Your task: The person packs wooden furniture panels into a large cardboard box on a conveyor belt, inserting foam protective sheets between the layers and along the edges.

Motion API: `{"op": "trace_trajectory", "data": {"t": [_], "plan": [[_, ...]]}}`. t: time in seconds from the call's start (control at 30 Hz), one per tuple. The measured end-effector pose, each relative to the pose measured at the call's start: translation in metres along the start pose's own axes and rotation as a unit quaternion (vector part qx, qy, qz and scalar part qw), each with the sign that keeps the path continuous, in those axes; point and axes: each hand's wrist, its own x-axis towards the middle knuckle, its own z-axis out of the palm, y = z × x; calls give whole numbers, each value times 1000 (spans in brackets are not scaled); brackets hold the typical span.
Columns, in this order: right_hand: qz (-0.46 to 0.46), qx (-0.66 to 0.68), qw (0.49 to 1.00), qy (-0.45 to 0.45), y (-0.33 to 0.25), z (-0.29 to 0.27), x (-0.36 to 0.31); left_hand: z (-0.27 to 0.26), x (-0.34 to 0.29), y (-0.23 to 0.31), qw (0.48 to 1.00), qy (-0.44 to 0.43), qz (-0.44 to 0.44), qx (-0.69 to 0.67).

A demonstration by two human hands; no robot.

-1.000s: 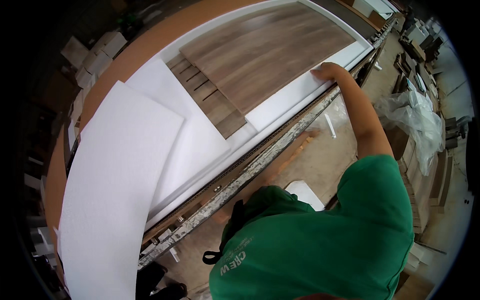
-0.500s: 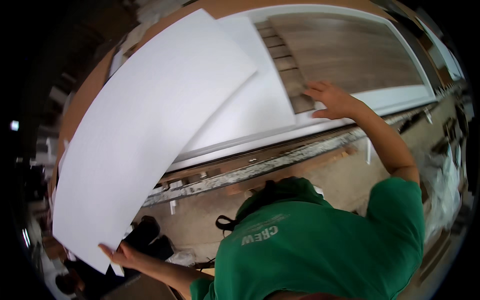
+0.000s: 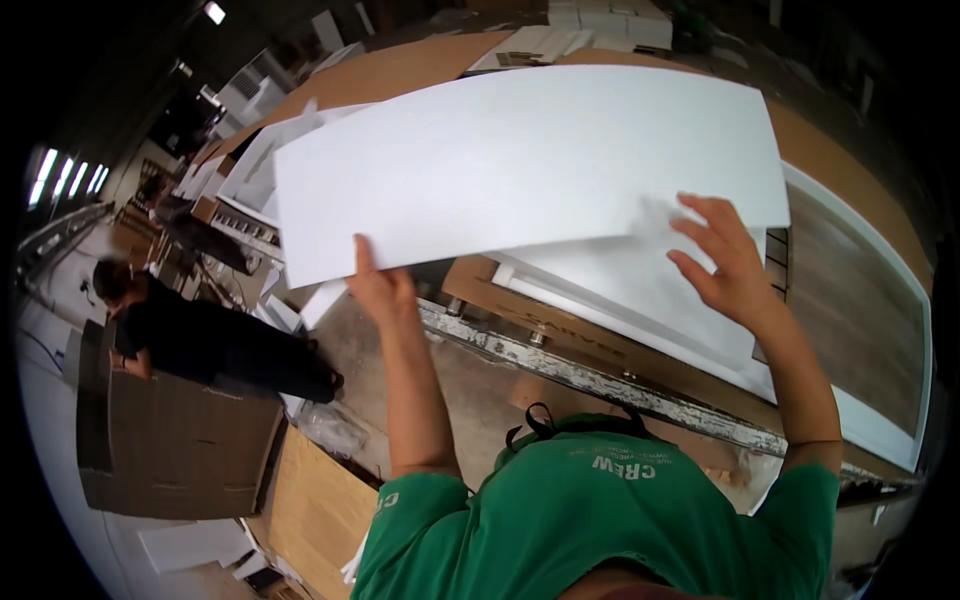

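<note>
gripped the white sheet (image 3: 500,160) by its near edge, close to the left end, with the left hand (image 3: 383,290), with thumb on top. held the right hand (image 3: 728,265) loose and spread by the right end; could not tell whether touching. faced the sheet lying ahead of both hands, with its long axis left to right, partly over a second white sheet (image 3: 640,285), left of the wood-grain panel (image 3: 860,290). reached it surely only with the left.

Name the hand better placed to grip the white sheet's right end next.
Probably the right hand: it is open near that end of the white sheet, while the left hand holds the other end's near edge.
</note>
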Motion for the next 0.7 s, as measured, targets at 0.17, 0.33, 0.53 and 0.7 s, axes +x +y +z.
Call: {"op": "trace_trajectory", "data": {"t": [0.17,0.33,0.53,0.7], "plan": [[12,124,976,-181,-15,83,0,28,-28,-32,969,39,-218,-110],[296,526,787,-123,-16,117,52,69,-79,-42,927,-7,-347,-143],[300,634,710,-65,-17,133,70,85,-84,-48,877,-81,-426,-205],[356,745,564,11,3,122,62,101,-106,-48,851,-102,-462,-229]]}}
